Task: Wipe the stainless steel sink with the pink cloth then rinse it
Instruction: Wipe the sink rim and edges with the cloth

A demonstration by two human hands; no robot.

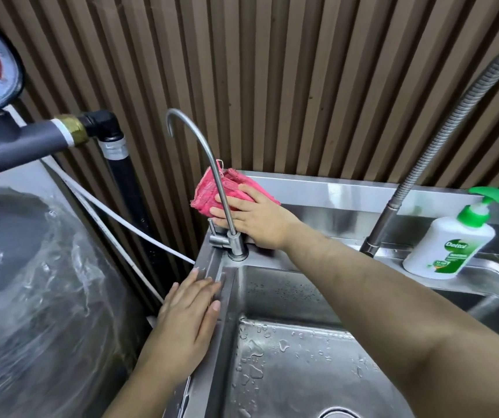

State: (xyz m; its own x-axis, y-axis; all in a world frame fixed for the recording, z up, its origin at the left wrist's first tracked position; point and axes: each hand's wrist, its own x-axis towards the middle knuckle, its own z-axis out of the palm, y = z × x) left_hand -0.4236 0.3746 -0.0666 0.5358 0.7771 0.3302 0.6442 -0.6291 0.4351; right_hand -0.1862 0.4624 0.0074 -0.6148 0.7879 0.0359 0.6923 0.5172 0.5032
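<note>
Wiping step. Your right hand, fingers straight, presses the pink cloth onto the back-left ledge of the sink, behind the tap; your left hand lies flat on the rim. Next, wipe the wet basin.

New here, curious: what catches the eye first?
A bright pink cloth, pressed by the right hand onto the back left corner of the stainless steel sink, behind a curved steel tap. The left hand lies flat on the left rim; a white soap bottle with green pump stands at right.
</note>
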